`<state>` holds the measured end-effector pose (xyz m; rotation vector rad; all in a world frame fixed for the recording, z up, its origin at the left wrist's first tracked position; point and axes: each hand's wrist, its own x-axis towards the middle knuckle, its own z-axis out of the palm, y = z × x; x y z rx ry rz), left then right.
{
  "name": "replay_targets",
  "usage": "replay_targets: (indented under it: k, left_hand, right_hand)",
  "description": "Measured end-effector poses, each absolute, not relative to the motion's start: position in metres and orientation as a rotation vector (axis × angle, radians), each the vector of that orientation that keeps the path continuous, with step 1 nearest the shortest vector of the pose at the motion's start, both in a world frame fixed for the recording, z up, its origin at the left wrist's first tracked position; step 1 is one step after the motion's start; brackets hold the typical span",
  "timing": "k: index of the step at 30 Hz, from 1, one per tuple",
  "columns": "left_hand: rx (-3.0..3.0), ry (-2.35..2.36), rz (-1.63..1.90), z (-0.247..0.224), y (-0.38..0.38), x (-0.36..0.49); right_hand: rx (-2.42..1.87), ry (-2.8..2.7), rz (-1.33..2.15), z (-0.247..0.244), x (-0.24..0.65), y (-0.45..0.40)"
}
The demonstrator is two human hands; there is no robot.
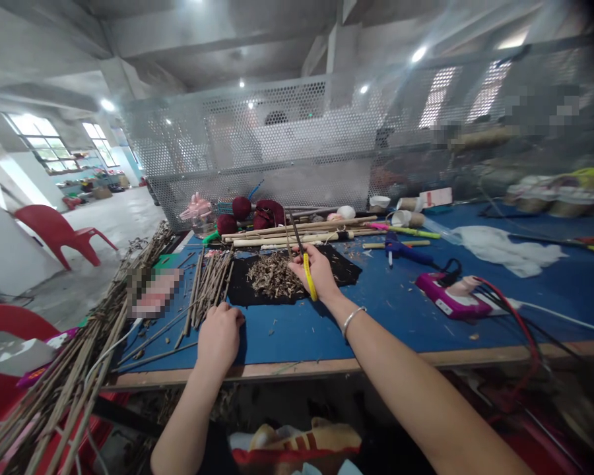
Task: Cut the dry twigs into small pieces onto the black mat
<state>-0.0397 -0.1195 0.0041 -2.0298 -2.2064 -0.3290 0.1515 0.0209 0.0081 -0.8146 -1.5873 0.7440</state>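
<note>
My right hand (pixel 315 269) is closed on yellow-handled pruning shears (pixel 308 276), whose dark blades point up and away; a thin twig (pixel 289 239) rises beside them. Beneath and to the left, a heap of brown chips (pixel 273 276) lies on a black cloth (pixel 240 291). Near the table's front edge, my left hand (pixel 221 328) rests with its fingers curled, at the lower end of a bunch of cut sticks (pixel 208 284). Whatever its fingers may hold is hidden.
Long branches (pixel 92 336) lean along the table's left side. Dark red yarn balls (pixel 241 208) and long rods (pixel 297 231) lie at the back. To the right are a blue glue gun (pixel 406 251), a purple power strip (pixel 445 297) with cords, and white plastic (pixel 509 249).
</note>
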Motion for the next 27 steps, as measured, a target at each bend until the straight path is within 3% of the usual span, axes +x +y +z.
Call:
replay_targets:
  k: [12,17,27]
  left_hand:
    - [-2.119,-2.226,-0.701,0.025,-0.080,-0.028]
    - [-2.680,-2.097,-0.699,0.017,-0.107,-0.025]
    - [-2.586,-2.090,-0.614,0.010,-0.103,-0.011]
  right_hand:
    - [-0.844,-1.620,0.690,0.009,0.154,0.021]
    - [-0.822,-1.628,0.701,0.010,0.153,0.020]
    - [-0.819,-1.623,0.730,0.009,0.153,0.020]
